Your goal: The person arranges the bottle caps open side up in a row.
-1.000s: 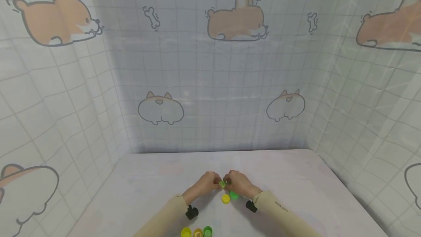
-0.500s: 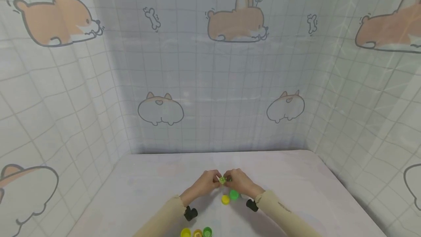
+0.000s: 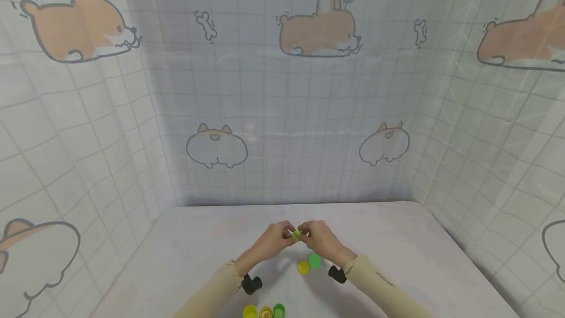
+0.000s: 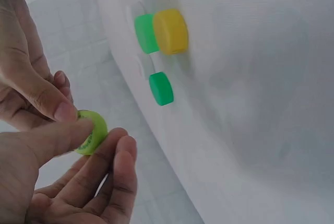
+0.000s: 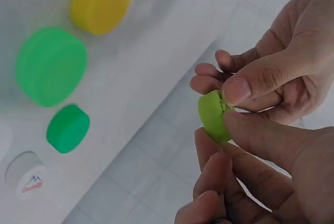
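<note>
A lime-green bottle cap is between both hands above the far part of the table. My left hand pinches it between thumb and fingertips. From the other side, my right hand pinches the same cap with thumb and fingers. In the head view, the cap shows its ringed hollow side. Beneath the hands lie a yellow cap and a light green cap. The wrist views also reveal a smaller dark green cap and a white cap with printing.
Near the table's front edge sit a yellow cap, an orange-yellow cap and a green cap in a row. A pale cloth covers the table. Curtains with dog drawings stand behind and at both sides.
Both hands have moved up in the head view, farther from me, with the lime-green cap between them. The caps on the table stay put.
</note>
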A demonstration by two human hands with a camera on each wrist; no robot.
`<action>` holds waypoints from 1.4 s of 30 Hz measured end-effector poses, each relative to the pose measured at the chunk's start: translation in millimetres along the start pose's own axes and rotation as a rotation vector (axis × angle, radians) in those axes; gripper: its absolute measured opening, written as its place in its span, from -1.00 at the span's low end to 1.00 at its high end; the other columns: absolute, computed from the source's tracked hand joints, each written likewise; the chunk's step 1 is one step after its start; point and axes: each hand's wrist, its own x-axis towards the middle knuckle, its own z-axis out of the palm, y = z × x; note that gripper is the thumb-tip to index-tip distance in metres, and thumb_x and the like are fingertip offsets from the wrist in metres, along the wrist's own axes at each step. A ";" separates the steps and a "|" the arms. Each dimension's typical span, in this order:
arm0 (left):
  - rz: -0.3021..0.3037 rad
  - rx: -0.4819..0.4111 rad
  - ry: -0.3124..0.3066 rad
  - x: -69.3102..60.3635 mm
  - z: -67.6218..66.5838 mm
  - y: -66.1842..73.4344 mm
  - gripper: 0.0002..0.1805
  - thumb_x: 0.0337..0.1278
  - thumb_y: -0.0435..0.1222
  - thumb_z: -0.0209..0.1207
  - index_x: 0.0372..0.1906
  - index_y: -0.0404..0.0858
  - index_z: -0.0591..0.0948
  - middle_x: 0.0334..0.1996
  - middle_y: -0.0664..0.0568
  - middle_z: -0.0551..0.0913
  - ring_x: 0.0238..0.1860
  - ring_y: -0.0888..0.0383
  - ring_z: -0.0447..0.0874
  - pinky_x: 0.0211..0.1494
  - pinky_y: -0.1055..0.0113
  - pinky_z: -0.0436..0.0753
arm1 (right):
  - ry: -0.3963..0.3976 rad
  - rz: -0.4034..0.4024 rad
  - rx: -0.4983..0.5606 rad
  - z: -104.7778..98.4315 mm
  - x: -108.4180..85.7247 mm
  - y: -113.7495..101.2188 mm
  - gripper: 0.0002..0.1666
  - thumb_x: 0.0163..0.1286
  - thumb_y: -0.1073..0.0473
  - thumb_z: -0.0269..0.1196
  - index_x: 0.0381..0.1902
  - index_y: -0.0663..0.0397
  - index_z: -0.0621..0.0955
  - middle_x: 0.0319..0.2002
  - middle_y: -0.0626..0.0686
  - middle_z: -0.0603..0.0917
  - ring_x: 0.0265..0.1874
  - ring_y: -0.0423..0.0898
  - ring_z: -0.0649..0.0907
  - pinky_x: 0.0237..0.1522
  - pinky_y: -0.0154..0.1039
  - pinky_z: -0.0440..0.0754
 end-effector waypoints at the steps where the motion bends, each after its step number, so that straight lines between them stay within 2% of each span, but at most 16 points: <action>1: 0.009 -0.005 0.004 -0.6 -1.6 0.0 -0.76 0.14 -0.31 0.29 -0.12 -0.32 0.58 -0.38 0.00 0.74 -0.39 0.26 0.67 -0.35 0.40 0.61 | 0.003 -0.002 0.008 -1.0 0.1 -1.5 -0.81 0.26 0.26 0.32 -0.16 0.17 0.72 -0.33 0.01 0.75 -0.49 -0.33 0.59 -0.51 -0.46 0.52; 6: 0.021 -0.019 0.024 -2.8 -7.3 -1.0 -0.82 0.17 -0.30 0.27 -0.17 -0.26 0.58 -0.34 0.00 0.75 -0.32 0.24 0.71 -0.29 0.37 0.62 | 0.021 -0.019 0.014 -3.9 -0.1 -5.7 -0.85 0.25 0.27 0.33 -0.21 0.08 0.73 -0.29 -0.03 0.76 -0.53 -0.35 0.55 -0.51 -0.46 0.52; 10: 0.026 -0.065 0.030 -5.7 -10.5 -0.6 -0.85 0.17 -0.32 0.27 -0.20 -0.26 0.57 -0.33 -0.04 0.76 -0.30 0.21 0.73 -0.27 0.36 0.62 | 0.028 -0.026 0.030 -5.1 -2.7 -5.7 -0.83 0.27 0.24 0.32 -0.17 0.01 0.73 -0.21 -0.04 0.77 -0.47 -0.30 0.64 -0.45 -0.46 0.56; 14: 0.008 -0.136 0.016 -7.7 -11.7 -2.3 -0.85 0.22 -0.27 0.23 -0.21 -0.25 0.57 -0.30 -0.09 0.76 -0.26 0.03 0.73 -0.28 0.35 0.61 | 0.030 -0.047 0.079 -4.4 -5.2 -3.3 -0.81 0.28 0.25 0.31 -0.14 0.01 0.72 -0.21 -0.01 0.78 -0.36 -0.15 0.75 -0.42 -0.45 0.60; 18: -0.027 -0.173 0.000 -8.7 -10.2 -6.4 -0.83 0.24 -0.20 0.21 -0.21 -0.22 0.57 -0.28 -0.11 0.76 -0.22 -0.08 0.71 -0.29 0.34 0.59 | 0.032 -0.089 0.082 -2.2 -7.3 -1.0 -0.83 0.27 0.27 0.31 -0.17 0.03 0.72 -0.24 -0.02 0.78 -0.36 -0.15 0.75 -0.42 -0.45 0.60; 21: -0.034 -0.165 -0.004 -9.5 -8.8 -9.0 -0.82 0.22 -0.18 0.24 -0.23 -0.21 0.57 -0.30 -0.08 0.76 -0.25 0.01 0.71 -0.28 0.32 0.58 | 0.039 -0.124 0.024 -0.4 -8.7 -0.5 -0.86 0.28 0.21 0.31 -0.19 0.01 0.74 -0.23 -0.06 0.78 -0.37 -0.27 0.70 -0.38 -0.45 0.59; 25: -0.037 -0.166 -0.006 -11.5 -8.1 -9.4 -0.76 0.16 -0.21 0.29 -0.17 -0.25 0.58 -0.30 -0.03 0.76 -0.26 0.15 0.72 -0.23 0.24 0.64 | 0.019 -0.106 -0.012 1.2 -10.2 -1.2 -0.82 0.29 0.15 0.32 -0.17 0.01 0.74 -0.20 -0.06 0.77 -0.42 -0.33 0.64 -0.40 -0.46 0.56; 31: -0.047 -0.140 -0.017 -12.8 -8.5 -7.8 -0.55 0.09 -0.25 0.33 0.08 -0.37 0.58 -0.23 -0.07 0.76 -0.20 0.11 0.74 -0.16 0.16 0.68 | -0.009 -0.048 -0.018 3.7 -11.1 0.2 -0.66 0.24 0.13 0.36 -0.04 0.10 0.67 -0.20 -0.03 0.76 -0.44 -0.34 0.61 -0.44 -0.46 0.54; 37: -0.002 -0.065 -0.031 -10.6 -7.0 -9.8 -0.65 0.06 -0.25 0.34 -0.05 -0.35 0.68 -0.24 -0.09 0.77 -0.24 0.15 0.76 -0.23 0.30 0.69 | -0.029 -0.027 -0.031 6.5 -8.6 3.3 -0.56 0.21 0.14 0.38 0.04 0.18 0.64 -0.16 -0.01 0.73 -0.40 -0.31 0.58 -0.42 -0.46 0.52; 42: 0.005 -0.066 -0.047 -8.9 -4.3 -12.3 -0.73 0.04 -0.27 0.36 -0.14 -0.31 0.70 -0.30 -0.02 0.78 -0.31 0.25 0.74 -0.27 0.38 0.66 | -0.060 -0.025 -0.052 7.0 -7.7 4.7 -0.61 0.17 0.16 0.41 -0.03 0.15 0.69 -0.17 0.00 0.72 -0.40 -0.29 0.55 -0.41 -0.45 0.52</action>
